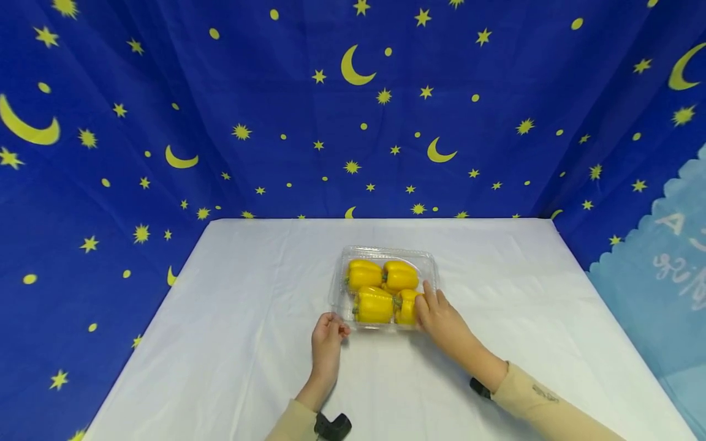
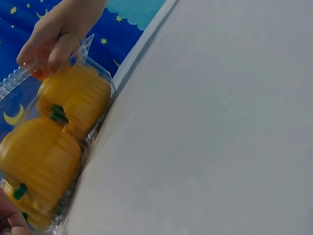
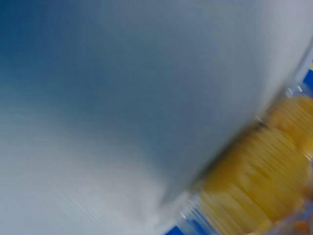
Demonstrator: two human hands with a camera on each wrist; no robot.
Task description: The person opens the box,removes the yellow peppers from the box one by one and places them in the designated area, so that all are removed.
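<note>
White lettering (image 1: 671, 223) on the pale blue cloth (image 1: 629, 269): an "A", the rest unreadable. On the table (image 1: 248, 318), a clear box (image 1: 388, 252) has its long axis left to right, its peppers (image 1: 376, 307) stem-end left. My left grip (image 1: 327, 343) curls at its near left corner; my right grip (image 1: 445, 324) lies at its right edge. Whether either clamps it, I cannot tell.

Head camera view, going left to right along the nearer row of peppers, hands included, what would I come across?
Left hand, left pepper of the nearer row, right pepper of that row, right hand, light blue panel with white writing.
</note>
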